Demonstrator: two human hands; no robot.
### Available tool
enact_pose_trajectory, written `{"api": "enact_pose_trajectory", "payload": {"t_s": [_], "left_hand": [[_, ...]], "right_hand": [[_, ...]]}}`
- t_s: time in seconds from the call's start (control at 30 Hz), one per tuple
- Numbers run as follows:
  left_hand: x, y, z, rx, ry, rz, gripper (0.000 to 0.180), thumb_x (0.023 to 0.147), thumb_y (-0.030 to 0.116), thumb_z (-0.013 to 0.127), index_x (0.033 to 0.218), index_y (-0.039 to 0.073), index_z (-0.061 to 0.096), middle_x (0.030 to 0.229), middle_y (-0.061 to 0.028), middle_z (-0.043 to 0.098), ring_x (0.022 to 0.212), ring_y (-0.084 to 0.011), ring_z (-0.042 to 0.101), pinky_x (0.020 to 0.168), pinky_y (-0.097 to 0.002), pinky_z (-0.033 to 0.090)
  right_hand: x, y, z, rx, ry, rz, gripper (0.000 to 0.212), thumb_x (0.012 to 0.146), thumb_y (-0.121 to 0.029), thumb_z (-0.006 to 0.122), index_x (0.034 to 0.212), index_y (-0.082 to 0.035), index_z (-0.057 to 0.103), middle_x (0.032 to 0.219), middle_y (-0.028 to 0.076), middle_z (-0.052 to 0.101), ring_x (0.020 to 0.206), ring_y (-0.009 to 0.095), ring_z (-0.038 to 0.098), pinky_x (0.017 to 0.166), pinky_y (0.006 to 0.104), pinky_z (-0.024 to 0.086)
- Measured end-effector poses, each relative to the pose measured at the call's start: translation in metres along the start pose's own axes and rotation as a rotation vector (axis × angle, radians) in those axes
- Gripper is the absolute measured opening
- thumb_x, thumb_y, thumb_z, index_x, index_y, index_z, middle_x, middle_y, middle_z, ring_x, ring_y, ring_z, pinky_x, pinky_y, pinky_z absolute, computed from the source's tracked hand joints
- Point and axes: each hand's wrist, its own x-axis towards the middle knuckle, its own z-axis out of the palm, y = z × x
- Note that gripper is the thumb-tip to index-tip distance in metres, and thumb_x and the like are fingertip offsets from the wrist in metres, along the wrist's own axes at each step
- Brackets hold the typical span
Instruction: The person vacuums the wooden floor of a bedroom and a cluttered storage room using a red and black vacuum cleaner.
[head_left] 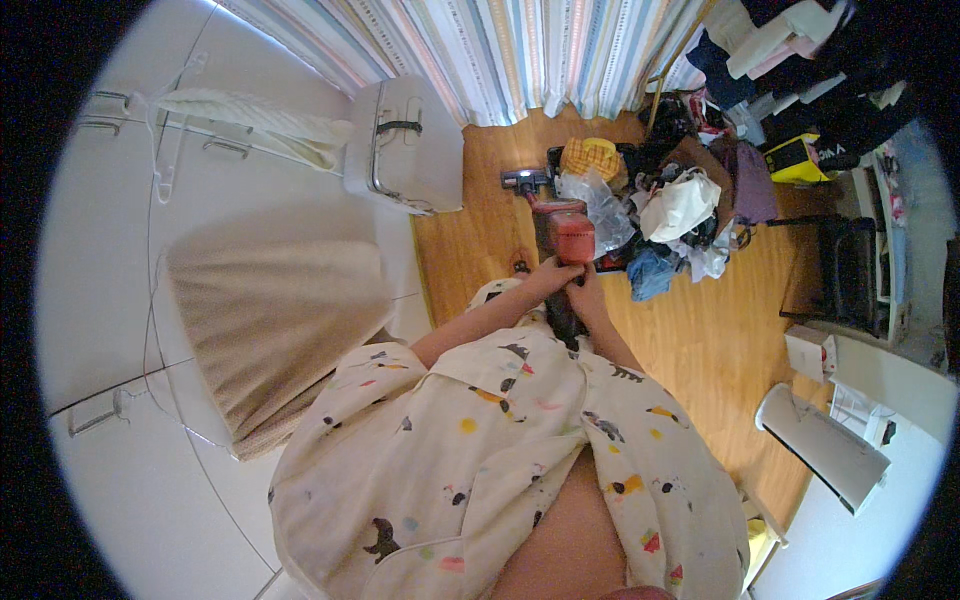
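Note:
A stick vacuum cleaner (573,237) with a red body points away from me, and its dark floor head (525,181) with a lit front rests on the wooden floor. My left hand (557,273) is closed at the near end of the red body. Just right of it, my right hand (586,288) is closed around the dark handle, so the two hands touch or nearly touch. Their fingers are partly hidden by the hands themselves. A clear plastic bag (600,205) lies right beside the vacuum's body.
Right of the vacuum is a heap of bags and clothes, with a white bag (682,205), a yellow checked item (592,160) and blue denim (652,274). A silver suitcase (415,150) stands by white cabinets. Striped curtains (520,60) hang behind; a white bin (820,445) sits right.

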Motion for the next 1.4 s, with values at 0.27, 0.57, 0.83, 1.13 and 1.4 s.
{"api": "enact_pose_trajectory", "payload": {"t_s": [0.27,0.57,0.83,1.13,1.4], "left_hand": [[0.045,-0.025,0.015,0.001,-0.086,-0.051,0.038,0.072,0.025,0.059,0.101,0.002,0.052,0.091,-0.0059,0.056,0.081,-0.0149,0.052,0.071,-0.0293,0.042],[0.044,0.041,0.001,0.43,-0.26,-0.362,0.059,0.062,0.04,0.068,0.106,0.004,0.052,0.096,-0.0069,0.057,0.086,-0.0152,0.052,0.076,-0.0269,0.04],[0.117,0.031,-0.061,0.144,-0.291,-0.149,0.047,0.064,0.027,0.069,0.103,0.005,0.053,0.1,-0.0063,0.055,0.091,-0.0144,0.05,0.079,-0.0278,0.039],[0.182,0.04,-0.157,-0.006,-0.188,-0.092,0.043,0.059,0.023,0.073,0.094,0.004,0.057,0.088,-0.0038,0.058,0.08,-0.0137,0.053,0.071,-0.0282,0.043],[0.226,0.08,-0.256,0.269,-0.217,-0.031,0.049,0.059,0.037,0.07,0.09,0.001,0.058,0.081,-0.0071,0.06,0.07,-0.0153,0.055,0.062,-0.029,0.044]], "right_hand": [[0.028,0.032,-0.034,-0.115,-0.076,0.007,0.053,0.064,-0.019,0.059,0.112,-0.006,0.041,0.101,0.018,0.053,0.095,0.031,0.05,0.079,0.0347,0.039],[0.059,0.085,-0.02,-0.037,-0.075,0.084,0.051,0.061,-0.011,0.061,0.108,-0.001,0.043,0.095,0.018,0.056,0.088,0.025,0.054,0.075,0.0325,0.042],[0.129,0.022,0.007,-0.229,-0.039,0.163,0.049,0.058,-0.013,0.066,0.102,0.0,0.048,0.093,0.015,0.057,0.085,0.023,0.055,0.073,0.0328,0.043],[0.205,-0.079,0.078,-0.11,-0.115,0.305,0.047,0.062,-0.015,0.065,0.103,0.002,0.048,0.098,0.015,0.056,0.089,0.022,0.054,0.075,0.032,0.042],[0.273,-0.083,0.156,0.002,0.048,0.187,0.048,0.063,-0.01,0.063,0.106,0.0,0.044,0.097,0.013,0.055,0.088,0.02,0.053,0.075,0.0301,0.043]]}}
